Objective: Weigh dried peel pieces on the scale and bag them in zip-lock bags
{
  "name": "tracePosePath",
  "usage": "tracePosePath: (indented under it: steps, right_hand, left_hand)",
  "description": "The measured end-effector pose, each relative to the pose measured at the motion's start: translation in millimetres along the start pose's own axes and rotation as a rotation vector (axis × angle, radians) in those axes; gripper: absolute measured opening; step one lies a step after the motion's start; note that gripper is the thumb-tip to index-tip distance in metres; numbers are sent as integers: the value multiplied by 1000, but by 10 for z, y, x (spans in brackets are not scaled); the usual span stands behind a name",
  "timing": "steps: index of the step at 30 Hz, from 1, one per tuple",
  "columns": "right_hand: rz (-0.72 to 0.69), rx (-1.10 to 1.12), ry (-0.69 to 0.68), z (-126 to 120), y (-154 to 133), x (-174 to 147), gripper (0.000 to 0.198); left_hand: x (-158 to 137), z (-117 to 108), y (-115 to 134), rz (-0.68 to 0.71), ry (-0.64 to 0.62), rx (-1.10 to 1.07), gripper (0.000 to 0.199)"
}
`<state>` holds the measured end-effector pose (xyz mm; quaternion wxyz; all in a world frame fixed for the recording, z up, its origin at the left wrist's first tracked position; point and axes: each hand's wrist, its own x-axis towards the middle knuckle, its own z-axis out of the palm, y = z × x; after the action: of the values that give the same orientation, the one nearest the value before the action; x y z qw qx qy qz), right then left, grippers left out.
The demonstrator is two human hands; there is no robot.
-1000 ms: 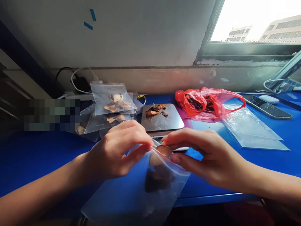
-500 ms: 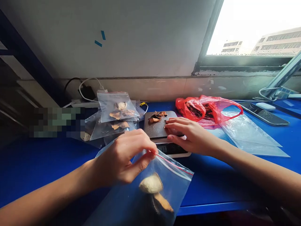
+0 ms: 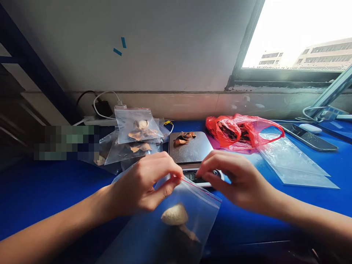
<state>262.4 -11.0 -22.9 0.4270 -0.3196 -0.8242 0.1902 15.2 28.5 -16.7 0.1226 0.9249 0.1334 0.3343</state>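
Note:
My left hand (image 3: 155, 183) pinches the top edge of a clear zip-lock bag (image 3: 202, 216) with a red seal line. Inside that bag sit a pale, rounded dried piece (image 3: 175, 215) and a thin brown piece (image 3: 189, 233). Close to the bag's mouth, on its right, is my right hand (image 3: 231, 178), thumb and fingertips drawn together; whatever they hold is too small or blurred to make out. Behind both hands lies a digital scale (image 3: 192, 156) with several brown dried peel-like pieces (image 3: 183, 138) on its metal plate. The right fingers partly cover its display.
Filled zip-lock bags (image 3: 137, 126) are piled left of the scale. A red plastic bag (image 3: 236, 130) of dark dried pieces lies to its right, beside flat clear bags (image 3: 295, 165) and a phone (image 3: 309, 137). A power strip (image 3: 100, 121) runs along the wall.
My right hand has left the scale plate and come nearer, towards the bag's mouth, its fingers now curled together. The left hand keeps its pinch on the bag almost unmoved.

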Motion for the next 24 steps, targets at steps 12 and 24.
tracePosePath:
  steps: [12,24]
  right_hand:
    - [11,94,-30,31,-6,-38,19]
    - [31,-461,-382,117,731,842,49]
  left_hand:
    - [35,-12,28,-20,-13,-10,17]
    - [-4,29,-46,-26,18,-52,18]
